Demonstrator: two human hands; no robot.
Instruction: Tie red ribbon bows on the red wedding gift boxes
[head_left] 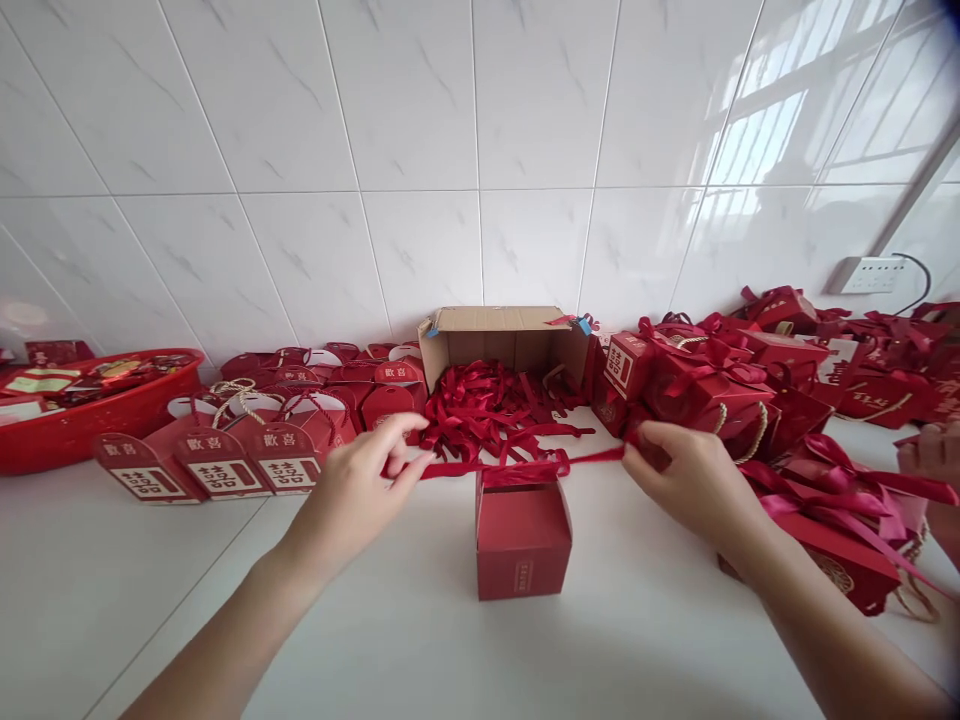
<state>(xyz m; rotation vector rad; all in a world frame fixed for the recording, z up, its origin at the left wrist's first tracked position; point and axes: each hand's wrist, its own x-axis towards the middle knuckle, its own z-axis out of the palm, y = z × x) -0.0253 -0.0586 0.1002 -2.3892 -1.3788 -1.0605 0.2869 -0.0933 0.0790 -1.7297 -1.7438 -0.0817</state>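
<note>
A small red gift box [523, 572] stands upright on the white table in front of me. A red ribbon [596, 456] stretches level across its top, behind the front opening, and bunches up near the box's right side; whether it is knotted there I cannot tell. My left hand [375, 455] pinches the ribbon's left end between thumb and fingers. At the other end, my right hand [670, 465] is closed on the ribbon, its fingertips partly hidden. Both hands are held apart from the box, one to each side.
Behind the box, a cardboard carton [499, 320] lies open with loose red ribbons [480, 395] spilling out. Upright red boxes [225, 465] and a red basin [142, 395] of packets are left. Ribboned boxes [705, 390] pile up right, near another person's hand [934, 455].
</note>
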